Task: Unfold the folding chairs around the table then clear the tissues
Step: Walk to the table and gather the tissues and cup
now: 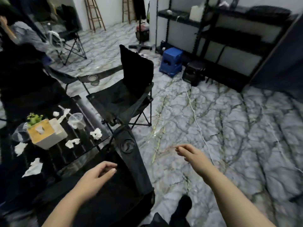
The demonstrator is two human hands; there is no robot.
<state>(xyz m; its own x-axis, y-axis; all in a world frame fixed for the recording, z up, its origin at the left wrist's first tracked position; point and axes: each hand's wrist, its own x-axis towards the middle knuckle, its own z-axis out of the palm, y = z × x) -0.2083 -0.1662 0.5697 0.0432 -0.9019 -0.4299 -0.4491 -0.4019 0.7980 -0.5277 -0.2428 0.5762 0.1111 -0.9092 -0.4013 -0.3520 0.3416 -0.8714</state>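
two hands: both bare, reaching forward in the head view, neither holding anything.
left hand (pixel 96 175): fingers loosely curled and apart, hovering over the seat of the nearest black fabric folding chair (pixel 131 163); whether it touches the fabric cannot be told.
right hand (pixel 190 153): stretched out over the grey veined marble-pattern floor (pixel 237 128), fingers drawn loosely together at the tips, clear of the chair.
nearest chair: opened out, its armrest with a round cup holder running between the two hands, just beside the table's near corner.
second black fabric folding chair (pixel 127 95): unfolded, upright on the floor beside the table's right edge, backrest away from the table.
third black folding chair (pixel 70 41): far back at the upper left, open, well apart from the table.
glossy black low table (pixel 49 156): at left, bearing the items below.
crumpled white tissues (pixel 96 133): several scattered across the tabletop, around the box and near the edges.
white tissue box with a tan top (pixel 45 136): near the table's middle, a sheet sticking out of its slot.
small green plant (pixel 34 118): just behind the box.
clear plastic cup (pixel 76 120): right of the box, upright.
blue plastic stool (pixel 172 61): on the floor beside the black metal shelving unit (pixel 229 38).
white cable (pixel 196 122): trailing across the floor past the right hand.
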